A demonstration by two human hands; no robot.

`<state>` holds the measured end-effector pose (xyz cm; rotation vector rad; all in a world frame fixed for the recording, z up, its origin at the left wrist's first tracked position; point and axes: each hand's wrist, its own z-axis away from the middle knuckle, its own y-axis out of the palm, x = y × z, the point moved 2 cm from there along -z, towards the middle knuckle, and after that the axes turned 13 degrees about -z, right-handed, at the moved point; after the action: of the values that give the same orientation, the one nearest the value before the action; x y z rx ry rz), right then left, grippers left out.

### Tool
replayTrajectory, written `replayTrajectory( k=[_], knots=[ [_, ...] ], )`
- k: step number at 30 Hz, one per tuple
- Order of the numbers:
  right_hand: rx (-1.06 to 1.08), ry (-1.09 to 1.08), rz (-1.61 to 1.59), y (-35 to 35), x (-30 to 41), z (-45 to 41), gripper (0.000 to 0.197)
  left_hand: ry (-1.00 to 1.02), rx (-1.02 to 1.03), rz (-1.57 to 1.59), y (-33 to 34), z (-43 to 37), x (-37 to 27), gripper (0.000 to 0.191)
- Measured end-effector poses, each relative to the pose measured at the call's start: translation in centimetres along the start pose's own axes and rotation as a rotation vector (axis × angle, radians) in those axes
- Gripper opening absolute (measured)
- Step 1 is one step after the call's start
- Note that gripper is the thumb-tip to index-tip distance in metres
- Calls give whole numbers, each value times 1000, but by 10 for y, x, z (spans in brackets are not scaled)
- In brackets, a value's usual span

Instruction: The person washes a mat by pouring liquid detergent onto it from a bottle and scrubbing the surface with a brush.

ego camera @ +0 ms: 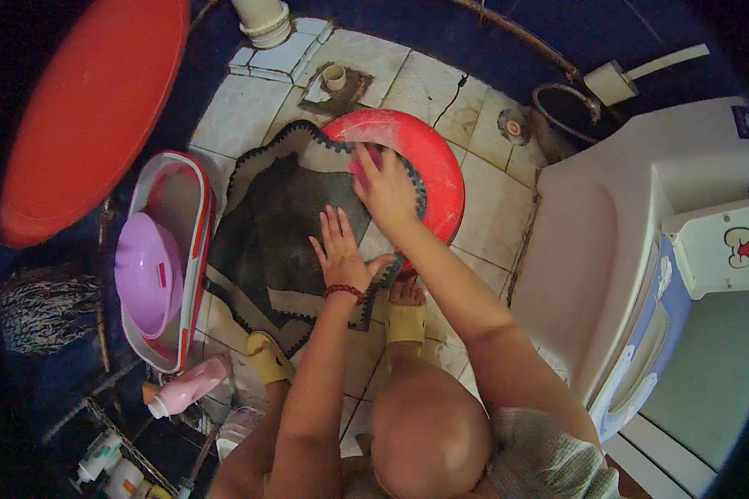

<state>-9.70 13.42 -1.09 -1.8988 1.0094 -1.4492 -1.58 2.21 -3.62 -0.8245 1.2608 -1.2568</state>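
Observation:
A dark grey mat [299,212] with a toothed black edge and lighter patches lies draped over a red plastic basin [437,181]; part of it spreads to the left over the floor. My right hand [392,190] grips a pink scrubber [365,165], perhaps a brush or sponge, against the mat's upper right part. Flat on the mat, just below and to the left, rests my left hand [344,262], fingers spread and a red bead bracelet at the wrist. The basin's left side is hidden under the mat.
At left, a purple bowl [146,274] sits in a grey-and-red collapsible tub [193,243]. A pink bottle [190,387] is below it. A large red round lid or basin [100,112] fills the upper left. A pale appliance or fixture [574,237] borders the right. A floor drain [513,127] lies beyond.

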Motion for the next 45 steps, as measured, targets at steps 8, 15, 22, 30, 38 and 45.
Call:
replayTrajectory(
  k=[8,15,22,30,38,45],
  knots=[
    [118,127,-24,-27,12,90,59,-81,95,-24,-10,3,10,116],
    [-72,34,-5,9,-13,-6,62,-5,21,28,0,-1,-4,115],
    [157,125,3,-24,17,90,63,-81,103,-37,-7,5,15,116],
    [-44,172,61,0,-16,-13,49,4,-20,43,4,0,1,120],
    [130,133,93,-29,10,88,59,-55,16,-36,-5,5,14,118],
    [-74,100,-24,0,-17,-7,53,32,-43,2,11,0,5,119]
  ],
)
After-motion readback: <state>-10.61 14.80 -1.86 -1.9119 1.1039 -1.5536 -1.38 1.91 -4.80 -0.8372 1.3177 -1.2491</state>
